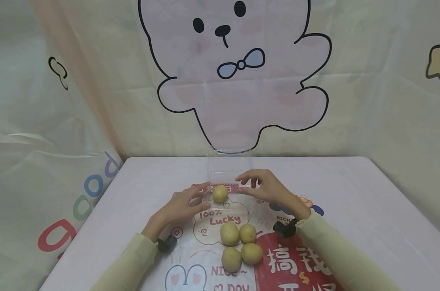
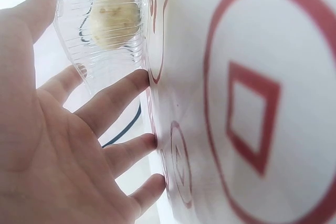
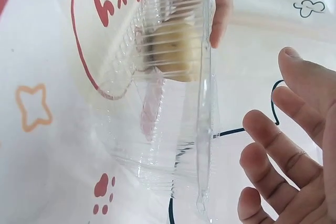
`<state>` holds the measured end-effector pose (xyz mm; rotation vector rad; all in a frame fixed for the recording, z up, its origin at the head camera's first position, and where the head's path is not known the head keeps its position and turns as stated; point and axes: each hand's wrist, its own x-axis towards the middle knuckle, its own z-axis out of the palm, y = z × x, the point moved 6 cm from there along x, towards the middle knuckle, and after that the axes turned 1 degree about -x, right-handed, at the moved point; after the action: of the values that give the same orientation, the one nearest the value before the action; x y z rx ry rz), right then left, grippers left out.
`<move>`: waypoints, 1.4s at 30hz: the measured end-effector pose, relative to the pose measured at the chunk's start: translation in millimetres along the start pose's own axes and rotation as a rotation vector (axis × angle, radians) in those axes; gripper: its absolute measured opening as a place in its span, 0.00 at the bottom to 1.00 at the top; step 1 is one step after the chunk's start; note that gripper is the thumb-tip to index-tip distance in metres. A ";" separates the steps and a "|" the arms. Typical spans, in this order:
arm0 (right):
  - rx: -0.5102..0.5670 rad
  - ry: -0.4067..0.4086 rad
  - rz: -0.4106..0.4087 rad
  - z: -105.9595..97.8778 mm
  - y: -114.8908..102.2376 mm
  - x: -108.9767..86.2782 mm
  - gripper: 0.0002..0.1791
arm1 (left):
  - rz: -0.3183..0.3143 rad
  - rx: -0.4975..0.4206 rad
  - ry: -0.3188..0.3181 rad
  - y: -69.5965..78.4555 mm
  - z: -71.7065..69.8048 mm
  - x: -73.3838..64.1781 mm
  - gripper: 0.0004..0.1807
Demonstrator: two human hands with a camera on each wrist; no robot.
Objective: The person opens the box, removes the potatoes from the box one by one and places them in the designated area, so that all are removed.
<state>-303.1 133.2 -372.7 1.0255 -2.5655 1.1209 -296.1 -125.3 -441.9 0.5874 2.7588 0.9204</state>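
Note:
A clear plastic clamshell box stands on the printed cloth with its lid raised at the back. One yellowish potato lies inside, toward the box's left end. My left hand is at that end, fingers spread; some fingertips meet the cloth, and others are close against the box. On the other side my right hand hovers by the box's right end with loosely bent fingers, holding nothing. In the right wrist view its fingers are apart from the box wall.
Several more potatoes sit in a cluster on the cloth in front of the box, between my forearms. The white table carries a printed cloth with red panels. A curtain with cartoon drawings hangs behind and at the sides.

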 end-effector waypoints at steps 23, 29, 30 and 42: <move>-0.019 -0.059 0.046 13.0 6.2 21.4 0.17 | -0.005 -0.006 -0.003 0.0 -1.4 -1.6 0.40; -0.027 -0.087 0.034 20.3 6.7 25.9 0.17 | 0.002 -0.007 0.000 -0.1 -1.9 -1.9 0.40; -0.025 -0.091 0.028 21.1 6.1 26.6 0.17 | 0.001 -0.006 -0.001 -0.3 -1.7 -1.5 0.40; -0.054 -0.159 0.053 28.5 0.7 35.7 0.20 | 0.005 -0.001 0.009 0.4 -0.7 0.3 0.39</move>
<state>-326.9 94.8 -379.2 1.0811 -2.7454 1.0138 -296.5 -125.3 -441.1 0.5922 2.7664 0.9273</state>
